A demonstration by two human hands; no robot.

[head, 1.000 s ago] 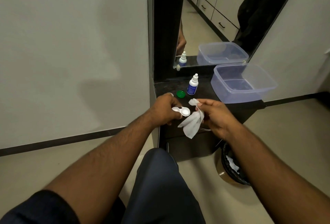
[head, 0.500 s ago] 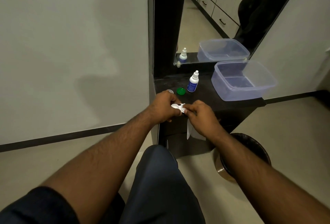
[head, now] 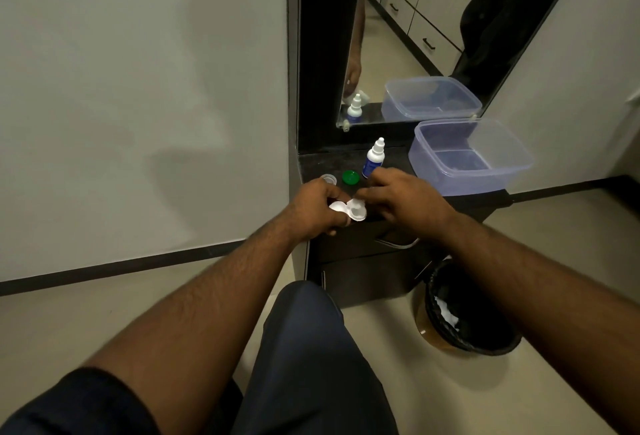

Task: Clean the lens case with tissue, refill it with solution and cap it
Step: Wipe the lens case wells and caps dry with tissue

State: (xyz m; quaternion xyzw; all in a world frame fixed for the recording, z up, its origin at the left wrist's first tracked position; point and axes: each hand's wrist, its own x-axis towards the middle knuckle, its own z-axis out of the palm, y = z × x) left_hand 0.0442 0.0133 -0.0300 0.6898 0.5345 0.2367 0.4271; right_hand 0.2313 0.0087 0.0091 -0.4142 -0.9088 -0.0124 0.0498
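- Right now the small white plastic two-well lens case (head: 348, 210) is pinched in the fingers of the left hand (head: 313, 211), held just above the front edge of the dark wooden dresser top (head: 398, 157); its long axis runs left to right, one well under the left thumb and the other sticking out toward the right hand (head: 403, 199).
- That right hand sits just beside the exposed well, fingers curled loosely and fingertips close to the case; no tissue shows in it, and whether it holds anything cannot be told from this angle.
- Straight beyond the right hand, nearly touching its knuckles, stands the small white dropper bottle with a blue label (head: 373, 158), upright and nozzle up. The right hand is clearly the nearer one to it, so I judge the refill step is next and the reach would be short and forward.
- Just beyond the left hand lie the round green screw cap (head: 350, 177) and the round clear screw cap (head: 328, 178), side by side on the top.
- Count: one case with two wells, two loose caps, one bottle (plus its mirror reflection), one clear lidless plastic tub (head: 471, 157) at the right, one black-lined waste bin (head: 467, 310) on the floor with white crumpled paper inside.
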